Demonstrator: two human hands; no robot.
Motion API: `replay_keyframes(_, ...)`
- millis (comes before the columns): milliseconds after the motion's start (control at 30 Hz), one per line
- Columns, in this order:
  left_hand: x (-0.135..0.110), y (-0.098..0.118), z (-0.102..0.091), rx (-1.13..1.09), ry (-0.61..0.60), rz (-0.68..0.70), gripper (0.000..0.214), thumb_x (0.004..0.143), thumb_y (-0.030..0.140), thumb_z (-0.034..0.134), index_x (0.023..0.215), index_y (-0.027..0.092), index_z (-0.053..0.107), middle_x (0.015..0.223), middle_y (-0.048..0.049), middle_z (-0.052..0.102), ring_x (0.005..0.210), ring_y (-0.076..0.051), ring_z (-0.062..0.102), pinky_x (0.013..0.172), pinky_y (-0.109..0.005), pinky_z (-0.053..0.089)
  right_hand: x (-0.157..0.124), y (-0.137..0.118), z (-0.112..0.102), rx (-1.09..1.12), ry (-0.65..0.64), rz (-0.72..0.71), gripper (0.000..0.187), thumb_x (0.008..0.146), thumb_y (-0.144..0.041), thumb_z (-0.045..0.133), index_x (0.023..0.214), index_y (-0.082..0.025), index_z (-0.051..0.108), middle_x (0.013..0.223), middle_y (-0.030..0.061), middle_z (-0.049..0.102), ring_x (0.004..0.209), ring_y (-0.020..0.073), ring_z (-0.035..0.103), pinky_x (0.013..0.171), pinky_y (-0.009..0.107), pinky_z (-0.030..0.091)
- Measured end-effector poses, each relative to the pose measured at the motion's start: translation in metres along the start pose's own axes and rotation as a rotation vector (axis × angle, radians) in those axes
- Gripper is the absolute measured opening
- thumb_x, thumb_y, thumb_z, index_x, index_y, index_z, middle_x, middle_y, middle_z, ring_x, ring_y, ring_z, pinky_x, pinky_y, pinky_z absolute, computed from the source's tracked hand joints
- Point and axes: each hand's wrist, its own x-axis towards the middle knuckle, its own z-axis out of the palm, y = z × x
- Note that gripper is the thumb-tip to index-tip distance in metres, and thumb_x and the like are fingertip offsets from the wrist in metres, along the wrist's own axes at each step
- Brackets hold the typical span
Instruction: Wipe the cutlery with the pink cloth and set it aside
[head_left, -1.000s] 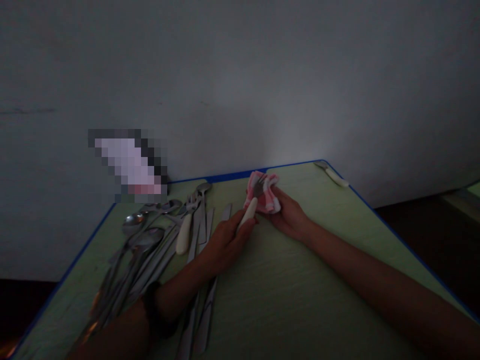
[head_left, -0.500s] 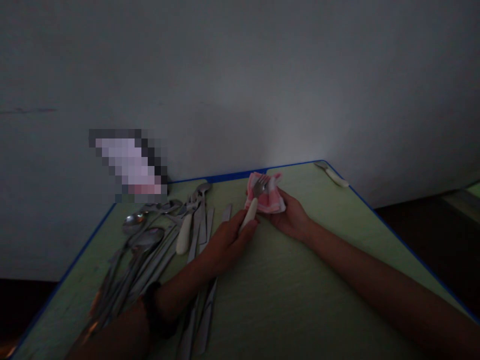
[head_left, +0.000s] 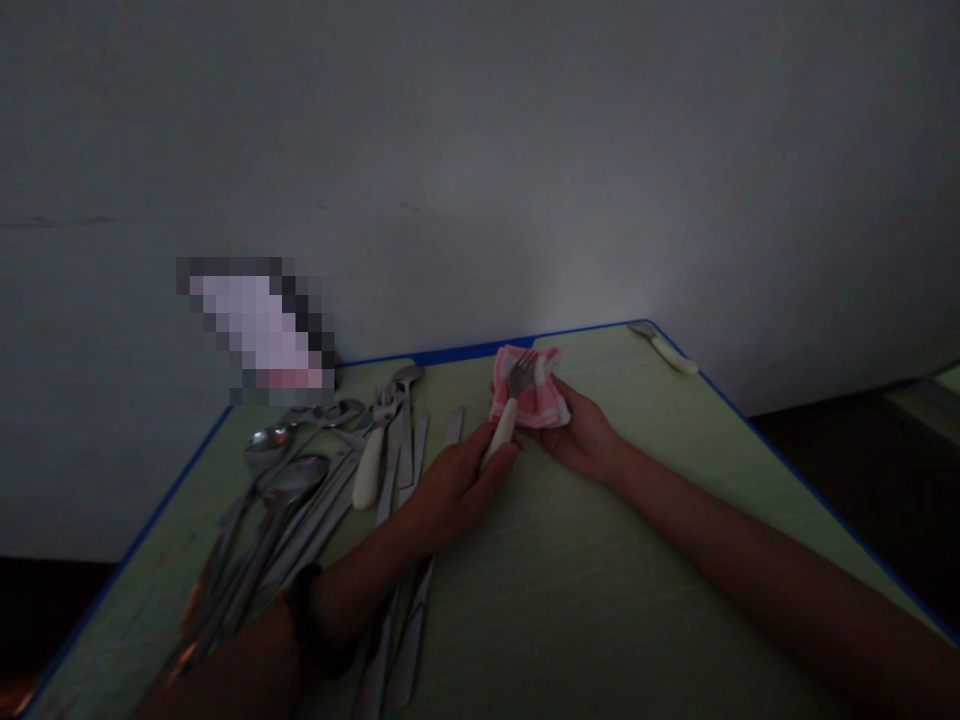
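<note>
A fork point(head_left: 505, 425) with a cream handle points away from me, its handle gripped in my left hand point(head_left: 457, 485). Its tines lie over a pink and white checked cloth point(head_left: 550, 402). My right hand point(head_left: 581, 432) holds that cloth from below and the right side, with most of its fingers hidden under the fabric. To the left of my hands lies a pile of cutlery: large spoons point(head_left: 296, 478), several knives point(head_left: 390, 470) and another cream handle point(head_left: 367, 470). My left forearm passes over part of the pile.
A second cream-handled fork point(head_left: 671, 355) rests by the far right corner of the light green table point(head_left: 600, 590), which has a blue edge. Behind stands a grey wall point(head_left: 480, 180). A pixelated object point(head_left: 255, 325) is at the far left corner.
The fork and my left hand have shifted very slightly to the right against the cloth. Everything else stays where it was.
</note>
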Motion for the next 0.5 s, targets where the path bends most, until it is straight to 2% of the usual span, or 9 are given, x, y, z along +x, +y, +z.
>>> replay_keyframes(333,0.0001,-0.0008,0.0006,0.030,0.001,0.001,0.033,0.094,0.040,0.033,0.107,0.017,0.052,0.075,-0.0003,0.058,0.064,-0.014,0.054,0.058,-0.025,0.038,0.0003,-0.0004,-0.0013,-0.041,-0.014,0.001,0.027,0.090,-0.036,0.040,0.094,-0.019,0.060,0.089,0.0035,0.066,0.081,0.0155,0.059,0.084,0.036,0.047)
replay_keyframes(500,0.0000,0.0003,0.0001,0.054,0.003,-0.010,0.035,0.094,0.042,0.032,0.109,0.017,0.051,0.072,0.0003,0.057,0.062,-0.014,0.054,0.056,-0.025,0.037,-0.0010,-0.0012,0.0011,-0.018,0.009,0.002,0.027,0.091,-0.033,0.037,0.092,-0.019,0.059,0.088,0.0034,0.065,0.082,0.0159,0.059,0.087,0.037,0.046)
